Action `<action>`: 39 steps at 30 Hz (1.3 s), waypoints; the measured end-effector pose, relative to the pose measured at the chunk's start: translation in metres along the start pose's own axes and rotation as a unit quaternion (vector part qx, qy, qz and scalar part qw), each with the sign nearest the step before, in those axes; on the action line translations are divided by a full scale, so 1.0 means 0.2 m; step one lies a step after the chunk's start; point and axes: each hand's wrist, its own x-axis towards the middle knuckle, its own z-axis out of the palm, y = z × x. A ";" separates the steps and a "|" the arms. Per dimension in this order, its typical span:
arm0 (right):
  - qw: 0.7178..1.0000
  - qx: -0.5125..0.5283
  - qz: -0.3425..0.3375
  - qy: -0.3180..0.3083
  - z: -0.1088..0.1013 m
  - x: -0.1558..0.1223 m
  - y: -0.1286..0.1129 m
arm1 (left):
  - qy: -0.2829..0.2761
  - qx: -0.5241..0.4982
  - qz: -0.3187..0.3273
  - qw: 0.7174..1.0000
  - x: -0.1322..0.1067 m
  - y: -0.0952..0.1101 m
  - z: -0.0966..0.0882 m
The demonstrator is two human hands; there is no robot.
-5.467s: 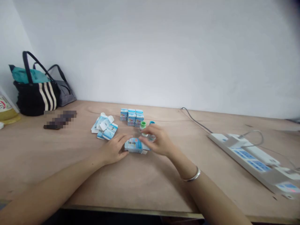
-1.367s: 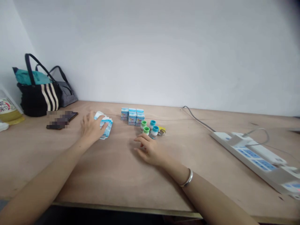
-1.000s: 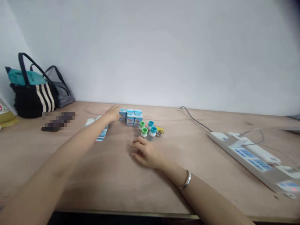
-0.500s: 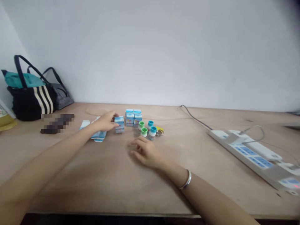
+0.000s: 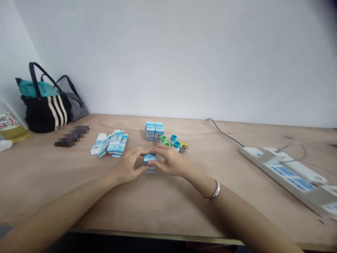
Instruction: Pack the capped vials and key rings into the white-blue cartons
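A small blue-and-white carton [image 5: 150, 160] stands on the wooden table [image 5: 168, 196] in front of me, gripped from both sides. My left hand [image 5: 127, 166] curls round its left side and my right hand [image 5: 170, 160] pinches its top and right side. Just behind them stand two more upright cartons [image 5: 154, 131] and several small bottles with green and blue caps [image 5: 170, 140]. A fan of flattened cartons [image 5: 110, 143] lies to the left. A silver bangle [image 5: 213, 192] is on my right wrist.
A white power strip [image 5: 291, 175] with cables lies on the right of the table. A black striped bag [image 5: 44, 105] and a grey bag [image 5: 75, 105] stand at the back left, with a dark flat object [image 5: 71, 135] before them and a bottle [image 5: 9, 123] at the left edge.
My left hand took one upright carton from the group at the back and brought it toward me. My right hand rose from the table and closed on the same carton.
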 end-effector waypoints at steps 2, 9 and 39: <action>0.999 -0.041 -0.012 -0.033 -0.02 0.02 -0.01 | 0.007 -0.023 -0.020 1.000 -0.02 -0.03 0.02; 0.998 -0.055 0.029 -0.005 -0.01 0.07 -0.01 | 0.026 -0.092 -0.077 0.992 -0.04 -0.05 0.06; 0.998 -0.069 -0.004 0.011 -0.04 -0.04 0.04 | -0.056 0.057 0.016 0.997 0.02 0.00 -0.05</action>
